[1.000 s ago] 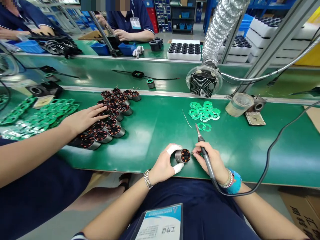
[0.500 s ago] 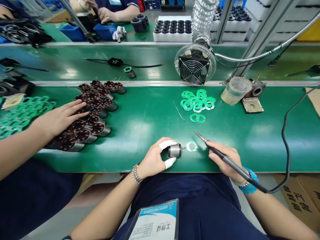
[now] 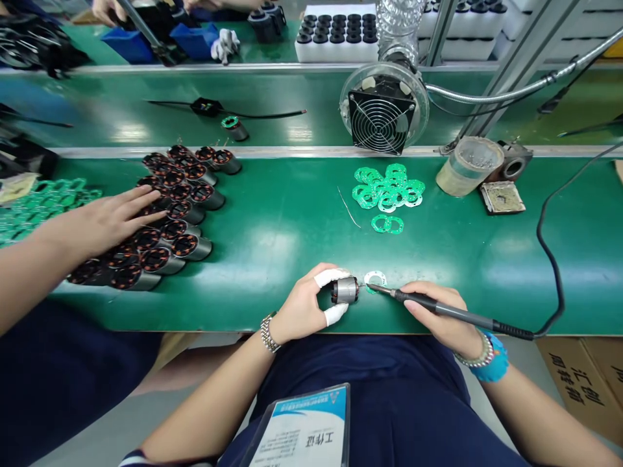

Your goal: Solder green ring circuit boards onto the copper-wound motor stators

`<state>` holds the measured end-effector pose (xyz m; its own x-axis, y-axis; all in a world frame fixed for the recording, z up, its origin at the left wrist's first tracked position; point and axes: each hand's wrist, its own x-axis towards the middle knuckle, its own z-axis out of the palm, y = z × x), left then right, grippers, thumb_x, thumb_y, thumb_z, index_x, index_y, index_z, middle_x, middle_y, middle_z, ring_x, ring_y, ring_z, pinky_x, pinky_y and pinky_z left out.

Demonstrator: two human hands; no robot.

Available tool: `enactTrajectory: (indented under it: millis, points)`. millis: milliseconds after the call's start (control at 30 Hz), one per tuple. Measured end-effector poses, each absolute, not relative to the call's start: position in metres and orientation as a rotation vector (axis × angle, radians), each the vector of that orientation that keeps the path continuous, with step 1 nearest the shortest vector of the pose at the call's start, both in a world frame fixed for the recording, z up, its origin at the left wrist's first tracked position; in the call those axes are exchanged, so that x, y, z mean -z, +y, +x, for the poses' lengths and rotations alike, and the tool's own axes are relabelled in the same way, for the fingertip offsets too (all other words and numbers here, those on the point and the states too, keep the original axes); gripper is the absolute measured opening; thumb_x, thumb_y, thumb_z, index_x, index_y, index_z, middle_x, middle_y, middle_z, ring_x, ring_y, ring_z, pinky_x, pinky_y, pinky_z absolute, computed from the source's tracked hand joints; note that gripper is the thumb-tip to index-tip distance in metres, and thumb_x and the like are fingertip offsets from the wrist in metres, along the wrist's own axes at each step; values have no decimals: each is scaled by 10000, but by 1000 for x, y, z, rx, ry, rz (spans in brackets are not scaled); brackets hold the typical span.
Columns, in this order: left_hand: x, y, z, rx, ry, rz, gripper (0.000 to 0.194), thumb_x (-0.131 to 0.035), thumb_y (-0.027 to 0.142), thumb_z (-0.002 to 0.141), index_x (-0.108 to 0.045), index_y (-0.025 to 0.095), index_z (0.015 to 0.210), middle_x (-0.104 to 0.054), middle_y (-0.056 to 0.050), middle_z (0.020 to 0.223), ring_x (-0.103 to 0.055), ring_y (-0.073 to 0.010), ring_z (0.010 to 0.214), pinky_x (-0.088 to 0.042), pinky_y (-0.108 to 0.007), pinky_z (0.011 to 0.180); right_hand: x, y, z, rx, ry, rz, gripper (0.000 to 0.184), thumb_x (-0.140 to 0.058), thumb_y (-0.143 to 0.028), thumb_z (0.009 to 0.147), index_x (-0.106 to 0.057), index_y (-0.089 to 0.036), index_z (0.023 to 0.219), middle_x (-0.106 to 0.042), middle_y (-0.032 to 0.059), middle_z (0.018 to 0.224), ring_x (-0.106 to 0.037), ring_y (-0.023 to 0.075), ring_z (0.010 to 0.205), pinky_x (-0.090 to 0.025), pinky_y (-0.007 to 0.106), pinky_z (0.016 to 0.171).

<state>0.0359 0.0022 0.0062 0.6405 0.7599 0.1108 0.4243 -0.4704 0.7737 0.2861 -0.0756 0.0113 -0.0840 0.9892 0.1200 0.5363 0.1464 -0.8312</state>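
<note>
My left hand (image 3: 304,305), with white covers on thumb and finger, grips a motor stator (image 3: 345,290) by its metal sides near the table's front edge. Thin wires stick out of its right end. My right hand (image 3: 440,311) is closed around a soldering iron (image 3: 428,302), its tip pointing left near those wires. Whether the tip touches them I cannot tell. Beneath the tip lies a ring-shaped circuit board (image 3: 374,279), partly covered by the iron.
More ring boards (image 3: 389,187) lie in a pile beyond, beside a piece of solder wire (image 3: 348,207). A co-worker's hand (image 3: 104,224) rests on several stators (image 3: 187,246) at left. A fan (image 3: 382,122), a plastic cup (image 3: 470,167) and a cleaning pad (image 3: 503,197) stand at the back.
My right hand has brought the soldering iron's tip down and left, over the ring board by the stator's wires. My left hand keeps its hold. The camera view has shifted slightly.
</note>
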Motion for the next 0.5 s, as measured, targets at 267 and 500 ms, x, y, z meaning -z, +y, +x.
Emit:
enactTrajectory:
  millis: [267,500]
  points:
    - [-5,3,36,-618,892,2112,420,-631,178,693,-513,199,1096,-581,-91,1060,-574,-208,980,-485,-384,862,-10,-75,287,-799,-1701,-1524,161,-553,-287,829,-644,-202,931,-692,16,847,-654,147,743,-532,241,696]
    - [-5,4,38,-662,877,2103,408,-640,192,705,-523,169,1095,-590,-100,1049,-575,-204,975,-484,-378,857,-10,-75,287,-805,-1701,-1507,147,-572,-250,825,-636,-201,948,-689,1,873,-645,119,765,-515,200,711]
